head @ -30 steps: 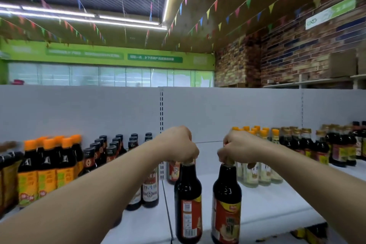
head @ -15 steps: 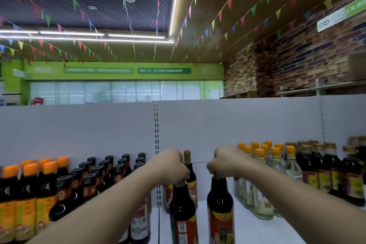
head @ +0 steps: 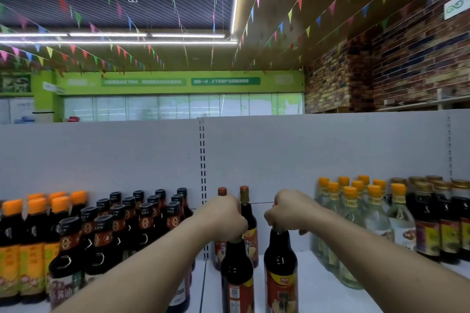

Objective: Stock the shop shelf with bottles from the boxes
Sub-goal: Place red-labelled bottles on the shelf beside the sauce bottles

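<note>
My left hand (head: 222, 216) grips the neck of a dark sauce bottle with a red label (head: 236, 277). My right hand (head: 290, 211) grips the cap of a second, matching bottle (head: 281, 272) just to its right. Both bottles stand upright over the white shelf (head: 320, 295), whether touching it I cannot tell. Behind them, against the grey back panel, stand two more red-capped bottles of the same kind (head: 244, 211).
Left of my arms are rows of black-capped dark bottles (head: 127, 226) and orange-capped bottles (head: 30, 244). To the right stand clear orange-capped bottles (head: 356, 223) and dark gold-capped ones (head: 437, 223). A slotted upright (head: 202, 173) splits the grey back panel.
Both hands have carried their bottles deeper onto the shelf, toward the two red-capped bottles at the back. My view has tilted up and moved closer.
</note>
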`<act>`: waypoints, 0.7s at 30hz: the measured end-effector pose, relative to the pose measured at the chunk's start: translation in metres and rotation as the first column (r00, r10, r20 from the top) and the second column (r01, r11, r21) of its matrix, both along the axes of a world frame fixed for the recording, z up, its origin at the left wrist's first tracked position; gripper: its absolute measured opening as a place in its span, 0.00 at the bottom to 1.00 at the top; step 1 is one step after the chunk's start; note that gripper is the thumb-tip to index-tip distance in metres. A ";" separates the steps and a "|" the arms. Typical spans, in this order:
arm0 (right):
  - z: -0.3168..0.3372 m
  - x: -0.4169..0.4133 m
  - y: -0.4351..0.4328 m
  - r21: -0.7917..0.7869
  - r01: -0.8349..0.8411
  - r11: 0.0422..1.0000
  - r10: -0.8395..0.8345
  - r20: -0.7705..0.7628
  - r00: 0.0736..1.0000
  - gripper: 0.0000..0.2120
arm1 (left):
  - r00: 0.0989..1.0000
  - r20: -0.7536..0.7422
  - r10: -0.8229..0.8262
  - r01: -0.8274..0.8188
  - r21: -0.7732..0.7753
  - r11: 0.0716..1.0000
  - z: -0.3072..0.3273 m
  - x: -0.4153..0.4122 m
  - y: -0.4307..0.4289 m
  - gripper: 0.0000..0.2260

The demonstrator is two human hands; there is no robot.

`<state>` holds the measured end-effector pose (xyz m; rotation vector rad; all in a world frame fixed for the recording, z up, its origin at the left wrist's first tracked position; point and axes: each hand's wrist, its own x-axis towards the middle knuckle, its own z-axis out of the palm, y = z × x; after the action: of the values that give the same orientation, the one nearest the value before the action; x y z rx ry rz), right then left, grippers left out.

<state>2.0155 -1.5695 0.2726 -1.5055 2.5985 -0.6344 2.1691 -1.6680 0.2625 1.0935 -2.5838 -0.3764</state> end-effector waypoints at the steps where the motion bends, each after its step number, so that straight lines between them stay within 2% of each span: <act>1: -0.001 0.000 -0.001 0.006 -0.003 1.000 0.003 -0.002 1.000 0.08 | 1.000 0.002 0.000 0.000 -0.005 1.000 -0.001 -0.002 -0.001 0.05; 5: -0.007 -0.002 -0.007 0.014 0.004 1.000 -0.004 -0.004 1.000 0.09 | 1.000 0.006 -0.019 0.020 -0.027 0.999 -0.003 -0.008 -0.002 0.03; 10: -0.014 -0.006 -0.012 -0.009 0.008 1.000 -0.008 -0.009 1.000 0.10 | 0.999 0.013 -0.037 0.037 -0.064 0.997 -0.010 -0.010 -0.007 0.08; 16: -0.027 -0.007 -0.006 -0.111 -0.033 0.993 0.045 0.106 0.993 0.10 | 0.994 -0.106 -0.011 0.018 0.070 0.997 -0.020 -0.009 -0.013 0.07; 21: -0.045 -0.013 0.004 -0.213 -0.053 0.976 0.108 0.254 0.961 0.12 | 0.978 -0.205 0.038 0.008 0.219 0.976 -0.028 -0.008 -0.017 0.10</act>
<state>2.0029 -1.5653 0.2275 -1.4536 2.3187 -1.0433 2.1606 -1.6847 0.2344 1.0796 -2.3892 -0.7461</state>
